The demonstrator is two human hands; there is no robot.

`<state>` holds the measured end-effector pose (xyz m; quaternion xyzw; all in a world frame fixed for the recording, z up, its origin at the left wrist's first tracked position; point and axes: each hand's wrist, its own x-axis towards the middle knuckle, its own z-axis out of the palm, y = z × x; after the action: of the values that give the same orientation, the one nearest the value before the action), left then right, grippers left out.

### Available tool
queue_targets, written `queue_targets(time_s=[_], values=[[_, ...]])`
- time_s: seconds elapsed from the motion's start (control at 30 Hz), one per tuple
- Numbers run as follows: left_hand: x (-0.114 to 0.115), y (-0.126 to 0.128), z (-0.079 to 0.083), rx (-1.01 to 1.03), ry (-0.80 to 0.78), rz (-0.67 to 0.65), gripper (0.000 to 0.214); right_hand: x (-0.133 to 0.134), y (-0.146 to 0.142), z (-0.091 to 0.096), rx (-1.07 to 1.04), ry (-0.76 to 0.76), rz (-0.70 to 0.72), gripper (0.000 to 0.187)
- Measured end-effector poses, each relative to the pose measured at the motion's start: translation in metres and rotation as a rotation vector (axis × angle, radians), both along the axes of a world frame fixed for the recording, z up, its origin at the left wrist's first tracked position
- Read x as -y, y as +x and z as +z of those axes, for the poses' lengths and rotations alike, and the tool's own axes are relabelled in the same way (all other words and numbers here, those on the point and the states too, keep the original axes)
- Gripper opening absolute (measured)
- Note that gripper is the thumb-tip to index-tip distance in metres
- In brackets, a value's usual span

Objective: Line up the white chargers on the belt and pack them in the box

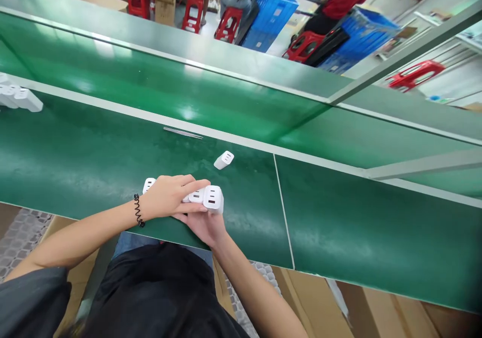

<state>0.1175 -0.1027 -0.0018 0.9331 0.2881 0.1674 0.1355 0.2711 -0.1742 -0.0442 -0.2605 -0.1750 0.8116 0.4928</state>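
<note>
Several white USB chargers (213, 199) are grouped in a row between my hands at the table's near edge, their port ends facing up. My left hand (169, 196), with a black coiled band at the wrist, lies across them, its fingers closed around the row. From below and the right, my right hand (206, 226) cups the chargers; its fingers are partly hidden. Another charger end (149, 184) shows at the left of my left hand. A single white charger (224, 160) lies apart, just beyond my hands.
Metal tweezers (183, 133) lie by the white rail (241, 138) behind the green table (339, 227). More white chargers (22, 98) stand at the far left. Across the green partition are red stools (193, 15), blue crates (271, 16) and seated people. Cardboard (312, 298) is below the table.
</note>
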Motion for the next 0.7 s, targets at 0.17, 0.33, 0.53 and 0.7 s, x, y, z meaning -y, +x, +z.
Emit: queue_targets(time_s=[0.17,0.33,0.53,0.7], values=[[-0.004,0.004,-0.010,-0.068,0.177,-0.023,0.052,0.004,0.036,0.001,0.306,-0.074,-0.151,0.035],[-0.002,0.013,-0.014,-0.210,0.250,-0.043,0.050,0.008,0.069,-0.001,0.548,-0.077,-0.163,0.029],[0.000,0.021,-0.016,-0.325,0.260,-0.017,0.047,0.012,0.091,0.001,0.769,-0.054,-0.200,0.036],[-0.001,0.011,-0.002,-0.241,0.243,-0.046,0.070,0.021,0.101,-0.005,0.800,-0.035,-0.251,0.046]])
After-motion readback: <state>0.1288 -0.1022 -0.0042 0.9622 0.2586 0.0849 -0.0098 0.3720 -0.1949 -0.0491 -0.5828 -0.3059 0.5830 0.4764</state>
